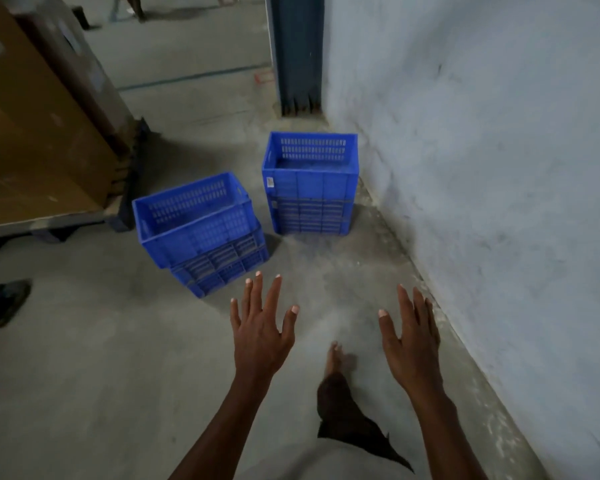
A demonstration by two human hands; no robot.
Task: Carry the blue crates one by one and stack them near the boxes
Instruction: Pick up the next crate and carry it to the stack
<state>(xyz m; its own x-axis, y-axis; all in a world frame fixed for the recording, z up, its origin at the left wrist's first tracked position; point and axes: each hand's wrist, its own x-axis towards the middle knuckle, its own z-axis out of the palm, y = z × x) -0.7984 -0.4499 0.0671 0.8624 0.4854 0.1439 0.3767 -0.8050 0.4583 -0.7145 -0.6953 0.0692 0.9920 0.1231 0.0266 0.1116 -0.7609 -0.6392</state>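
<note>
Two short stacks of blue slatted crates stand on the concrete floor. The left stack [201, 233] sits askew, its top crate tilted, close to the big cardboard boxes [39, 133]. By the wall stands the right stack [310, 183], upright. My left hand [262, 327] hovers with fingers spread, just in front of the left stack's near corner and touching nothing. To its right, my right hand [409, 336] is likewise spread and empty, a short way before the right stack.
A pale blue wall [482, 168] runs along the right. A dark steel column [297, 53] rises behind the crates. The cardboard boxes rest on a low pallet [49, 225]. A dark sandal [4, 303] lies at far left. My bare foot [336, 362] is below my hands.
</note>
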